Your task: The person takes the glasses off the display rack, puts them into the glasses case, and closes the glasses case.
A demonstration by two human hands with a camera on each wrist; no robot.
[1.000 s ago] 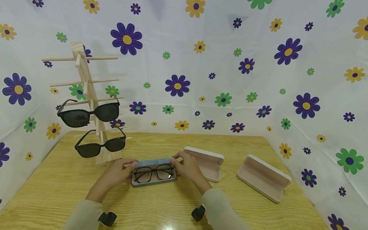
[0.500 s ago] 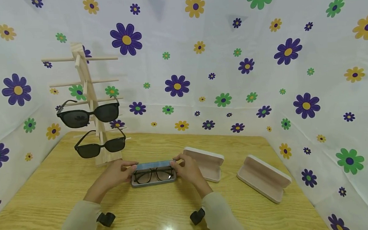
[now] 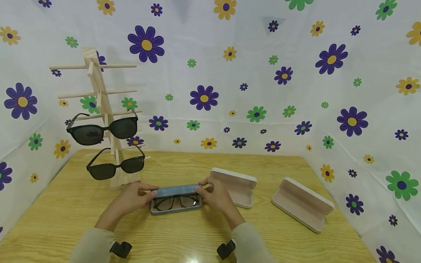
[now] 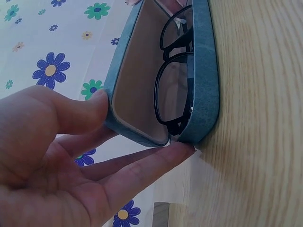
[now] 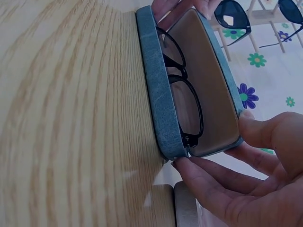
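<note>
A blue glasses case (image 3: 176, 211) lies on the table in the head view, its lid (image 3: 179, 190) tilted partly down. Black-framed eyeglasses (image 3: 165, 204) rest inside, their upper edge hidden by the lid; in the left wrist view the eyeglasses (image 4: 173, 90) sit against the front wall. My left hand (image 3: 132, 199) pinches the lid's left end, thumb on the front edge, fingers behind. At the other end my right hand (image 3: 216, 194) holds the lid the same way. In the right wrist view, fingertips of the right hand (image 5: 251, 175) also touch the case's end near the hinge.
Two open white cases with pinkish lining, one nearer (image 3: 238, 190) and one farther right (image 3: 301, 205), stand on the wooden table (image 3: 179, 244). At left rises a wooden rack (image 3: 99, 83) bearing upper sunglasses (image 3: 88, 134) and lower sunglasses (image 3: 104, 171).
The blue case's lid has swung forward and down between both hands, covering more of the eyeglasses' top. The hands have kept their hold, and the case's base has stayed in place.
</note>
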